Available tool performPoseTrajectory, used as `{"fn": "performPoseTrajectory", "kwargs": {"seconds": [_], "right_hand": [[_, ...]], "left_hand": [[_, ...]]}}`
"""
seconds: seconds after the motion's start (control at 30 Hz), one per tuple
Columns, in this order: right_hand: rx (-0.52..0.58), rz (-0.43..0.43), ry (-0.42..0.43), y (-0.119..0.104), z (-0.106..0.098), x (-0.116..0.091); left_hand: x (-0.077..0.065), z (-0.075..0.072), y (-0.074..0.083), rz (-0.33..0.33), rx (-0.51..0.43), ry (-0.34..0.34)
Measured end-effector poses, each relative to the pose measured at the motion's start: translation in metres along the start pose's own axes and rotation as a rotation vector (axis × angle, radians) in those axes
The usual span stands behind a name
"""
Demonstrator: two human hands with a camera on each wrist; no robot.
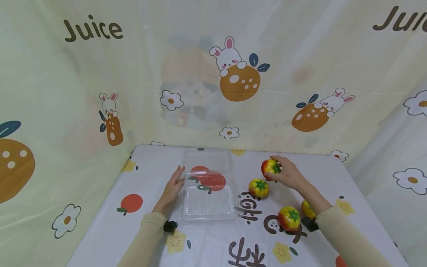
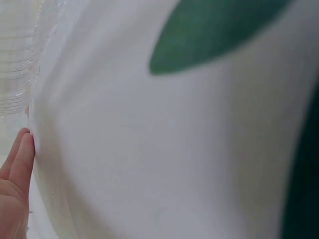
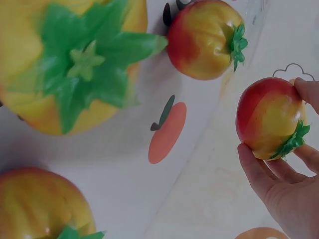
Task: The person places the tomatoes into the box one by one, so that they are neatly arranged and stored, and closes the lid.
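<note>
My right hand (image 1: 289,173) grips a red-and-yellow toy fruit (image 1: 268,167) with a green leafy cap, at the back right of the table. In the right wrist view, thumb and fingers curl round this fruit (image 3: 266,117). A second such fruit (image 1: 258,188) sits just in front of it, and another (image 1: 288,218) lies nearer the front. The right forearm partly hides one more fruit (image 1: 307,210). At left centre stands a clear plastic clamshell box (image 1: 210,213), its lid (image 1: 208,160) folded back. My left hand (image 1: 171,190), fingers straight, rests against the box's left side.
A white printed cloth (image 1: 150,237) covers the table; its red fruit shapes and lettering are flat prints. Behind the table's back edge hangs a cream curtain (image 1: 197,137) with rabbit prints, and more curtain (image 1: 83,167) closes the left side.
</note>
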State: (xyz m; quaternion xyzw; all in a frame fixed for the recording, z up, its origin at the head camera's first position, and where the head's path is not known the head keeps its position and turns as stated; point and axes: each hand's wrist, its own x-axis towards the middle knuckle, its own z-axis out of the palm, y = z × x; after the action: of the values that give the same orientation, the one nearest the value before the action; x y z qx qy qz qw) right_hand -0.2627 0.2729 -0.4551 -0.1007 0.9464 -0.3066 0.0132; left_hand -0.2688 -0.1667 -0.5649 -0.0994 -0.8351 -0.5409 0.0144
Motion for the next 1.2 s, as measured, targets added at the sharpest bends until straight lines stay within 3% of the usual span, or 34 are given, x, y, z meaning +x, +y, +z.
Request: {"fn": "performPoseTrajectory", "kwargs": {"seconds": [0.5, 1.2], "right_hand": [[0.004, -0.046, -0.005, -0.025, 0.01, 0.009], [0.045, -0.043, -0.065, -0.055, 0.038, 0.022]], "left_hand": [[-0.002, 0.001, -0.002, 0.009, -0.003, 0.007], [0.0, 0.001, 0.0, 0.009, -0.015, 0.002]]}}
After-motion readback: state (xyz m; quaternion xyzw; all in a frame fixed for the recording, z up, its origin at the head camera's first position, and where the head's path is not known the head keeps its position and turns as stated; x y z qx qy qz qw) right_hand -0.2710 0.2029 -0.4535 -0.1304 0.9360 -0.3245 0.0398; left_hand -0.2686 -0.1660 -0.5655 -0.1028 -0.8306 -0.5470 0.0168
